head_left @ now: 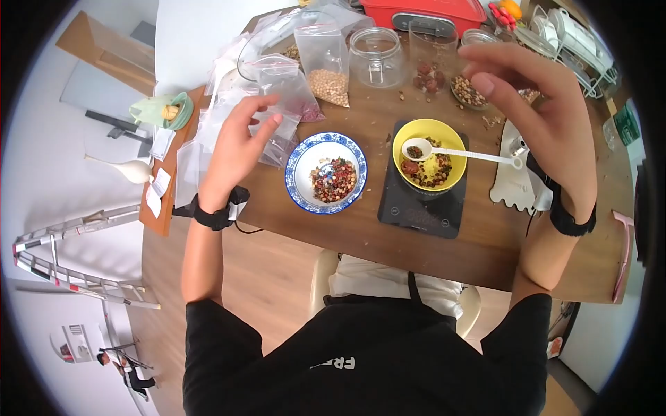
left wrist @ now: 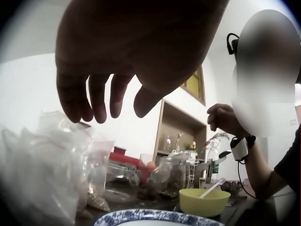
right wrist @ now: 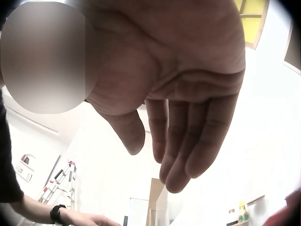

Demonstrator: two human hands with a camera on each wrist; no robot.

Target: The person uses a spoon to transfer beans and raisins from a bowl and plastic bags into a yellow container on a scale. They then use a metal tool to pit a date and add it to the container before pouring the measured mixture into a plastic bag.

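Note:
My left hand [head_left: 242, 140] hovers over the table's left side, fingers relaxed and holding nothing, near clear plastic bags [head_left: 277, 83]. My right hand [head_left: 548, 114] is raised on the right, fingers loosely bent, also holding nothing. Between them stands a white bowl with a blue patterned rim [head_left: 293, 182], with mixed dried spices or beans [head_left: 334, 182] inside. Right of it, a yellow bowl [head_left: 444, 130] sits on a black kitchen scale [head_left: 420, 220]. A white measuring spoon [head_left: 472, 154] lies across the yellow bowl, its scoop filled with small dark bits and its handle pointing right.
Behind the bowls stand a bag of pale beans [head_left: 328, 84], a clip-top glass jar [head_left: 376, 59], a clear container with reddish dried pieces [head_left: 431, 66] and a red appliance [head_left: 423, 12]. A scalloped whitish board [head_left: 510, 182] lies on the right. A stepladder [head_left: 76, 260] stands beyond the table's left.

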